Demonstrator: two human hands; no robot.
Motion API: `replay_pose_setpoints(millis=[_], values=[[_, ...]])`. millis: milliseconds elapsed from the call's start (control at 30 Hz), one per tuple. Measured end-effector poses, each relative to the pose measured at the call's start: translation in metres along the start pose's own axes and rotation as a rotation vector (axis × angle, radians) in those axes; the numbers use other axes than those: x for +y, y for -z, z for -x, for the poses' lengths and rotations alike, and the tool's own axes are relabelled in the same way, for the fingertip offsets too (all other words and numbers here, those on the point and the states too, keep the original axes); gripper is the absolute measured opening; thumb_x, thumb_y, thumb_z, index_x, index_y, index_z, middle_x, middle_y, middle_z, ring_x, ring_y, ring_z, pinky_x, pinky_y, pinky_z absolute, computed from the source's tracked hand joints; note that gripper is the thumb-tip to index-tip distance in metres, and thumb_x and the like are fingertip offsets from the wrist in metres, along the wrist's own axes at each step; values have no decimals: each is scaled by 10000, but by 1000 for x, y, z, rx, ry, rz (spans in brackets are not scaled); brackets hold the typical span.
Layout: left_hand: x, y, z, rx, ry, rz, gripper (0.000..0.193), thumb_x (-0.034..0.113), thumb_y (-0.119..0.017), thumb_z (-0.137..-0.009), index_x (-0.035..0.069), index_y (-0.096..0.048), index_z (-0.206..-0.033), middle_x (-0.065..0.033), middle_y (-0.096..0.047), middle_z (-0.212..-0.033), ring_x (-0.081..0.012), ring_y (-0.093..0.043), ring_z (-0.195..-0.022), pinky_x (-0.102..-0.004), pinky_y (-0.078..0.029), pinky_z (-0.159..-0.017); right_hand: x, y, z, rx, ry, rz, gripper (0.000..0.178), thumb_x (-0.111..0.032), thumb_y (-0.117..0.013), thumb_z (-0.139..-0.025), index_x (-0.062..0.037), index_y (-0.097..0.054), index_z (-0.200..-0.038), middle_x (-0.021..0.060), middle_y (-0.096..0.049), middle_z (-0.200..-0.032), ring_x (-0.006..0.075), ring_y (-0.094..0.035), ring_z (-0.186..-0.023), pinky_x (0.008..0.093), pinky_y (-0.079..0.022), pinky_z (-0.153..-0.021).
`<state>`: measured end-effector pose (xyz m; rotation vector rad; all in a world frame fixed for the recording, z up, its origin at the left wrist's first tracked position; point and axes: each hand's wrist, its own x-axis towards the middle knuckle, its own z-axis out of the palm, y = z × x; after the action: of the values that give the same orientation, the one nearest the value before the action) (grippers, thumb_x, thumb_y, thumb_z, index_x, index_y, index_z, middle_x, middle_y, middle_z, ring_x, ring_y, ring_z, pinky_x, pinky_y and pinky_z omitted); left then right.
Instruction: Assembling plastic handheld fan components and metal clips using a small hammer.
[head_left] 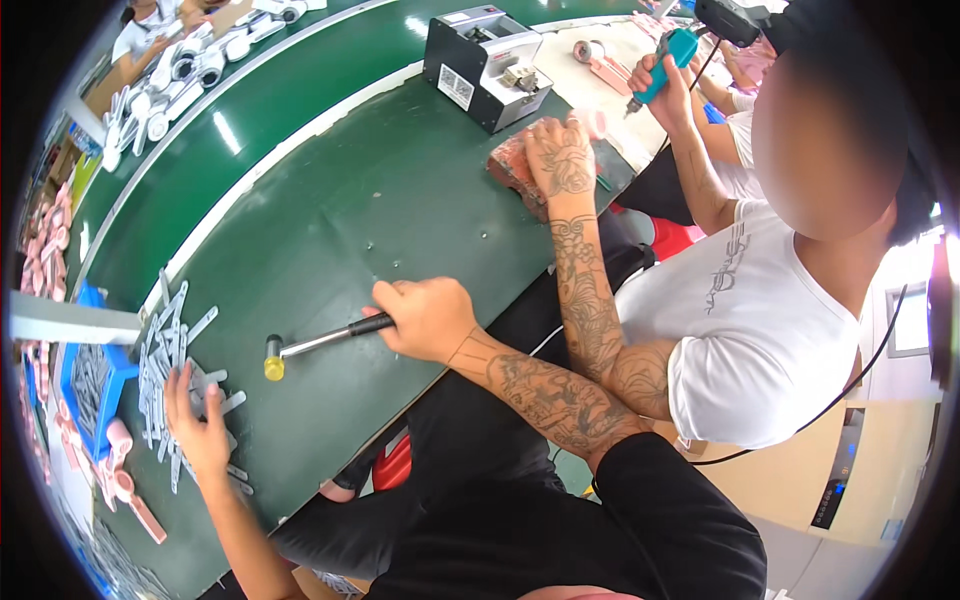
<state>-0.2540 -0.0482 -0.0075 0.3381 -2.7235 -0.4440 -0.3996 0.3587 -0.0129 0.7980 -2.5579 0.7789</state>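
My right hand [430,317] is closed round the black grip of a small hammer [318,343]. Its head, with a yellow face, rests on or just over the green tabletop [300,270]; I cannot tell which. At the left, my left hand [198,425] lies with fingers spread over a pile of flat grey metal strips [165,370]. Whether its fingers press on any one strip is not clear. The strips lie crossed over each other, several jutting out toward the hammer.
A blue bin [92,390] of grey pieces and pink plastic parts [122,480] stand left of the pile. Across the table sits a black-and-silver machine [487,68]. On my right a co-worker holds a teal power screwdriver [668,65] over a reddish block [517,170]. A green conveyor [225,125] carries white parts.
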Motion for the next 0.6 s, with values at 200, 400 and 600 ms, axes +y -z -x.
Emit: replay_pose_setpoints(millis=[200, 400, 600], values=[[-47, 5, -73, 58, -76, -75, 497, 238, -721, -1064, 62, -636, -1521, -240, -543, -1626, -413, -470, -1547, -483, -357, -1274, -1, -2, -2, -2, 19, 3, 326, -337, -746, -975, -129, -552, -815, 40, -609, -644, 295, -637, -532, 429, -490, -480], [-62, -32, -82, -26, -8, -326, 595, 397, -635, -1107, 197, -520, -1656, -216, -428, -1727, -452, -363, -1605, -543, -284, -1308, -1, 5, -4, -10, 22, 16, 316, -324, -753, -969, -132, -558, -809, 29, -560, -627, 275, -599, -497, 404, -461, -458], [-59, -19, -70, -58, 36, 5, 425, 214, -680, -1090, 64, -676, -1488, -203, -548, -1643, -418, -429, -1578, -515, -333, -1287, -5, 9, -7, -48, 36, 80, 340, -322, -772, -958, -138, -548, -780, 28, -543, -616, 257, -584, -491, 395, -438, -452]])
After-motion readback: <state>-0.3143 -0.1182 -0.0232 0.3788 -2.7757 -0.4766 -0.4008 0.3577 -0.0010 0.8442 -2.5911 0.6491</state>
